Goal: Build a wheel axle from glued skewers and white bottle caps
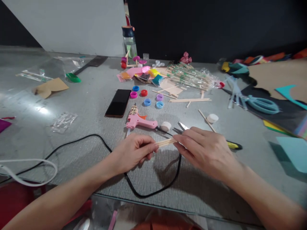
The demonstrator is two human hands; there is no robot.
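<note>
Between my two hands runs a small bundle of thin wooden sticks (165,142), held level above the table's near part. My left hand (136,150) pinches its left end between thumb and fingers. At the other end, my right hand (203,147) closes its fingertips on the same sticks. Just beyond lies a pink glue gun (141,122) with a speckled nozzle end and an orange trigger. A white bottle cap (165,126) sits by its handle. Scissors (183,126) with a yellow-and-black handle (233,145) near them lie partly hidden under my right hand.
A black cord (134,191) loops over the front of the table. Farther back are a phone (118,103), several coloured caps (147,102), loose sticks (189,100) and a plastic-wrapped bundle of sticks (189,76). Blue-handled scissors (262,104) lie at right; a water bottle (129,43) stands behind.
</note>
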